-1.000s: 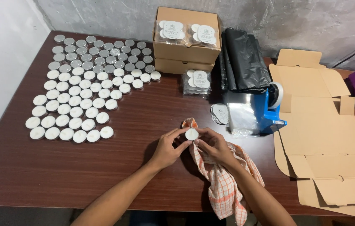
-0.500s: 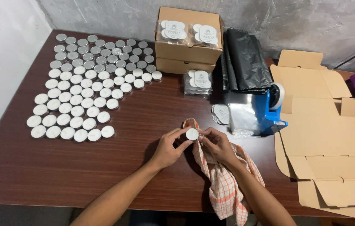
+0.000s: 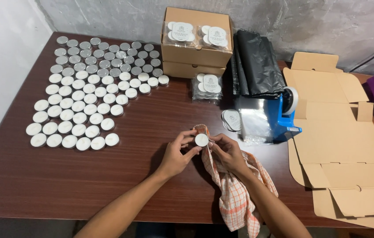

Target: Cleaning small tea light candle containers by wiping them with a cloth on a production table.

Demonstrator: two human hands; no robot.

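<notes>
- Candle (image 3: pixel 201 139): a small white tealight in a metal cup, held above the table between both hands, white face up. It sits at the same spot as half a second and a second ago; nothing about its pose has visibly changed.
- Left hand (image 3: pixel 177 154): fingers curled round the candle's left side, thumb and fingertips closed on its rim. Grip unchanged across the three frames.
- Right hand (image 3: pixel 227 152): fingers closed on the candle's right side and on the cloth (image 3: pixel 235 185), an orange-checked rag bunched under the palm and trailing toward the table's near edge. Also unchanged.
- Reading: with hands and candle steady over the interval, the work looks like wiping carried on in place, the candle not yet set down. Any small rubbing motion is too fine to tell.
- Candle rows (image 3: pixel 81 94): many more tealights laid out in rows at the left of the table (image 3: pixel 63 185), well apart from the hands; their count looks the same.
- Beyond the hands: packed candle bags (image 3: pixel 207 86), a closed carton (image 3: pixel 196 48), a blue tape dispenser (image 3: pixel 286 117), black bags (image 3: pixel 257 66), and flat cardboard (image 3: pixel 341 145) at right.
</notes>
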